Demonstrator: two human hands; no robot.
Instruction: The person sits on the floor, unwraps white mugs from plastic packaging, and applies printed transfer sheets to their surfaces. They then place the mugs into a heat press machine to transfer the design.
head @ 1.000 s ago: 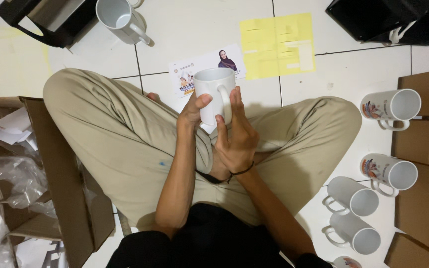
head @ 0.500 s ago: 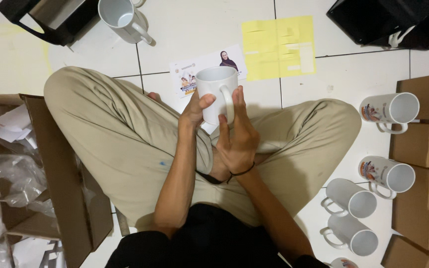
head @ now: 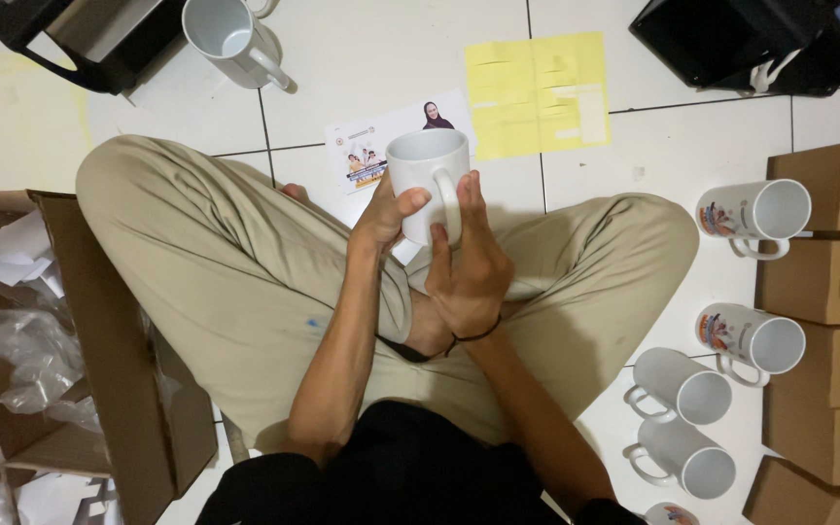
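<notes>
I sit cross-legged on a white tiled floor and hold a plain white mug (head: 420, 175) upright above my lap, its handle facing me. My left hand (head: 386, 216) grips the mug's left side, thumb across its front. My right hand (head: 469, 267) is on the right side, with fingers laid along the handle. A printed paper strip (head: 367, 151) lies on the floor just beyond the mug, partly hidden by it.
Several white mugs lie on their sides at the right (head: 751, 216) (head: 678, 384), beside stacked small brown boxes (head: 833, 282). An open cardboard box (head: 99, 331) with plastic wrap stands at the left. A yellow sheet (head: 537, 92), another mug (head: 230, 39) and black machines (head: 751, 39) lie ahead.
The mug has been turned slightly in my hands, with the handle now more toward me. Everything else is as before.
</notes>
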